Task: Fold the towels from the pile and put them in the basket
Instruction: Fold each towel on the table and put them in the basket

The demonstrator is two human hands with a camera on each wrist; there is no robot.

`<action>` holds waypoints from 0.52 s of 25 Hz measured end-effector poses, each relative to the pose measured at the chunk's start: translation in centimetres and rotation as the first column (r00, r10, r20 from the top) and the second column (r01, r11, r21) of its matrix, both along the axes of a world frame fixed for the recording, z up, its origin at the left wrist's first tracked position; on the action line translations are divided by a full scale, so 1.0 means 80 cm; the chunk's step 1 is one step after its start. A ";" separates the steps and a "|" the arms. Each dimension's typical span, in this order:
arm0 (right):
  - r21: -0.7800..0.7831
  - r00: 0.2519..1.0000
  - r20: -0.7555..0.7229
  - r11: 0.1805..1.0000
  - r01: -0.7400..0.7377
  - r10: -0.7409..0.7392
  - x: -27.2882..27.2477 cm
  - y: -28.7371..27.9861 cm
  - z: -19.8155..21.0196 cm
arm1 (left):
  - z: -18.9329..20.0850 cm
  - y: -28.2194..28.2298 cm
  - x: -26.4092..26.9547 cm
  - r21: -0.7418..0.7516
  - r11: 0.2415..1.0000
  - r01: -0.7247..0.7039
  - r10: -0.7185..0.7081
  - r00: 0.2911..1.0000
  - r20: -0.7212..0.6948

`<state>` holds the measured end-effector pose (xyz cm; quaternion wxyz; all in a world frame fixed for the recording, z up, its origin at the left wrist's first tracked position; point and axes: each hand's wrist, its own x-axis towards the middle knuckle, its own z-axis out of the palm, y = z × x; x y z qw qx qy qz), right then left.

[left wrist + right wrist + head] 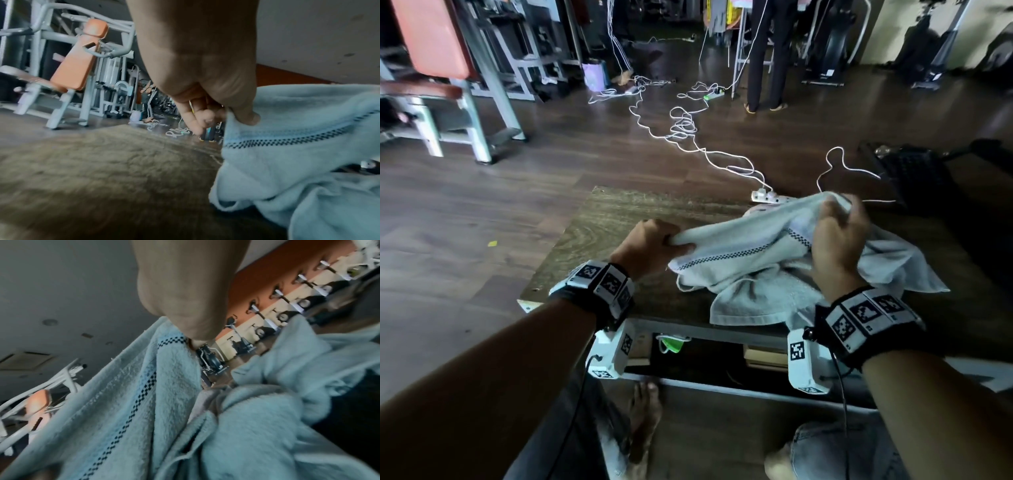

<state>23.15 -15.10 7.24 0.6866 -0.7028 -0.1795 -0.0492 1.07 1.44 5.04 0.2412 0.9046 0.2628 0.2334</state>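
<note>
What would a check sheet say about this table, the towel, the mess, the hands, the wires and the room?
Surface: brown wood-grain table, towel on its right part.
Job's things: crumpled light blue terry towel with dark checked stripe, unfolded; black mesh basket beyond.
Clutter: nothing seen on the table.
Hands: left hand and right hand each grip a towel edge.
Cables: tangled white cord and white power strip on the floor.
Surroundings: gym machines; a person's legs.

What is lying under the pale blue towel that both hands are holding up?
Under the lifted towel, more crumpled pale blue towelling lies on the wooden table. The left hand and right hand grip its edge. Whether that cloth is one towel or several is hidden.
</note>
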 end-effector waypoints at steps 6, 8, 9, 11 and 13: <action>-0.769 0.862 0.202 0.620 -0.155 0.466 -0.004 -0.016 -0.087 | -0.053 -0.008 0.009 -0.138 0.987 -0.088 0.071 0.990 -0.124; -0.812 0.765 0.256 0.561 -0.161 0.590 -0.021 -0.012 -0.101 | -0.056 -0.020 0.026 -0.123 0.991 -0.052 0.042 0.996 -0.081; -0.865 0.718 0.241 0.480 -0.147 0.653 -0.024 -0.007 -0.108 | -0.057 -0.024 0.033 -0.110 0.993 -0.035 0.024 0.995 -0.100; -0.956 0.684 0.148 0.280 -0.086 0.714 -0.035 0.003 -0.111 | -0.065 -0.028 0.043 -0.131 0.991 0.017 -0.051 0.964 -0.260; -0.975 0.687 0.099 0.208 -0.077 0.720 -0.044 0.010 -0.105 | -0.071 -0.034 0.045 -0.232 0.973 0.009 -0.115 0.887 -0.448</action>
